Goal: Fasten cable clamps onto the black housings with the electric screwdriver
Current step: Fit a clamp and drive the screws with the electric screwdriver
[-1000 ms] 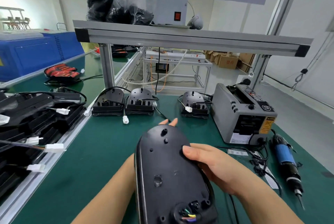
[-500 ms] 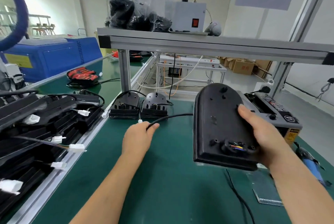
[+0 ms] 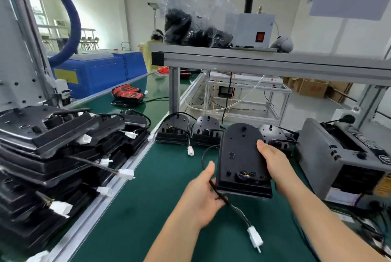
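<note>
- The green mat (image 3: pixel 148 209) covers the bench. Its aluminium rail (image 3: pixel 110 194) runs as a straight edge from 7 o'clock toward 12, and a broad stretch of mat shows between that rail and the left forearm.
- A stack of black housings (image 3: pixel 53 156) lies at 9 o'clock beyond the rail, with white plugs hanging over its edge.
- A grey tape dispenser (image 3: pixel 330 156) stands at 3 o'clock, just beside the right hand.
- 3 finished housings (image 3: pixel 173 129) line the mat's far edge at 12 o'clock, under the shelf beam (image 3: pixel 264 60).
- The held housing (image 3: pixel 239 156) sits at centre, tilted, with its rounded end pointing away.
- The right hand (image 3: pixel 277 168) grips its right edge, thumb pressed on the top face and fingers curled beneath.
- The left hand (image 3: pixel 203 198), at 7 o'clock of it, curls round the black cable (image 3: pixel 220 197).
- The white connector (image 3: pixel 255 238) dangles at 6 o'clock.
</note>
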